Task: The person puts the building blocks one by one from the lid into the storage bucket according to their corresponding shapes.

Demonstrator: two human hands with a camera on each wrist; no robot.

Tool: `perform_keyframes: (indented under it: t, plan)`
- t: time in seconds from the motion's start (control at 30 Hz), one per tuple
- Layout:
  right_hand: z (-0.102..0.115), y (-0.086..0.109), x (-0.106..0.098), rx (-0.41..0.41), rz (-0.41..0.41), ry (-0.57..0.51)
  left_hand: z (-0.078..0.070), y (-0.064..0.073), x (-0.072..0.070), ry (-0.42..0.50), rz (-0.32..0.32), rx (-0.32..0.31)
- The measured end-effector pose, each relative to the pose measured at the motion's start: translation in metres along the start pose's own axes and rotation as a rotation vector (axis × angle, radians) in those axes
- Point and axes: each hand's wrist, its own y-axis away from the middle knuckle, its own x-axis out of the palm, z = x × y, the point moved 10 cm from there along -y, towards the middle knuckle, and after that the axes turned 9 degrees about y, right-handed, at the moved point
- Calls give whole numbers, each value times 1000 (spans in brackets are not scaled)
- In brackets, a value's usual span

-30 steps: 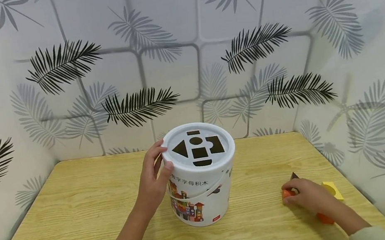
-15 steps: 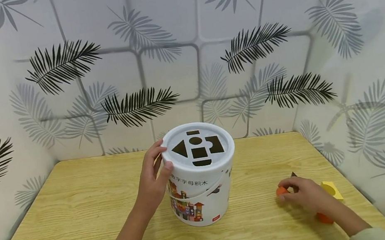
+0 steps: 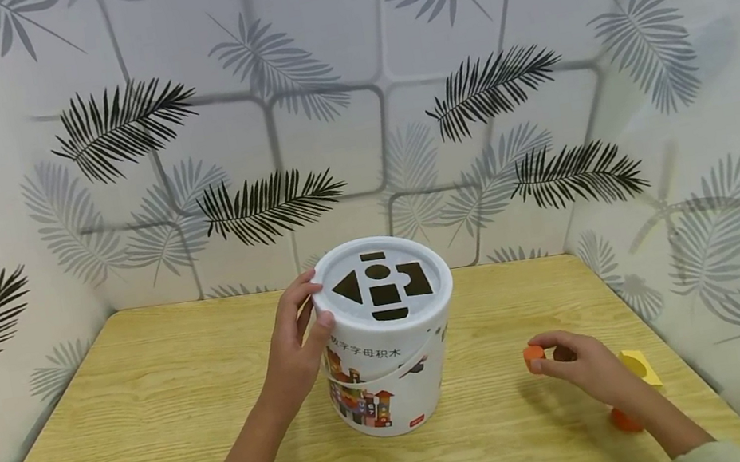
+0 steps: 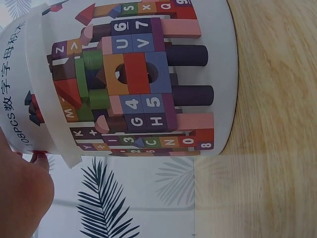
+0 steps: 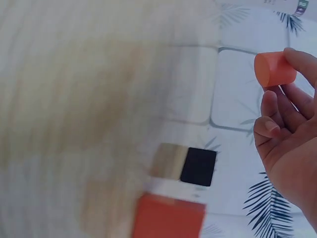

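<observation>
A white bucket [image 3: 432, 391], printed with pictures of toy blocks, stands upright on the table. Its lid [image 3: 441, 278] has cut-out holes, among them a triangle, a circle and a square. My left hand [image 3: 297, 356] grips the bucket's upper left edge, thumb on the side and fingers at the lid's rim. In the left wrist view, part of this hand [image 4: 22, 186] shows beside the bucket wall. To the right of the bucket, my right hand [image 3: 589, 367] pinches an orange cylinder block [image 3: 534, 358] above the table. The right wrist view shows the cylinder [image 5: 275, 69] between thumb and fingers.
A yellow block [image 3: 649, 374] with a curved cut-out lies right of my right wrist. An orange-red block [image 3: 624, 422] is partly covered by that forearm. The right wrist view also shows a black block [image 5: 199, 167]. Patterned walls border the wooden table [image 3: 170, 392].
My right hand has lifted the orange cylinder off the table and moved it slightly left and up. The left hand and the bucket have stayed put.
</observation>
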Motion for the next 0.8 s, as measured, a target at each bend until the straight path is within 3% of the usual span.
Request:
perform_keyframes:
  t: [0.37, 0.8]
  plan:
    - [51, 2, -21, -77, -105, 26, 0, 0, 0, -2, -2, 1]
    - [114, -2, -45, -175, -161, 3, -1, 0, 0, 5, -2, -13]
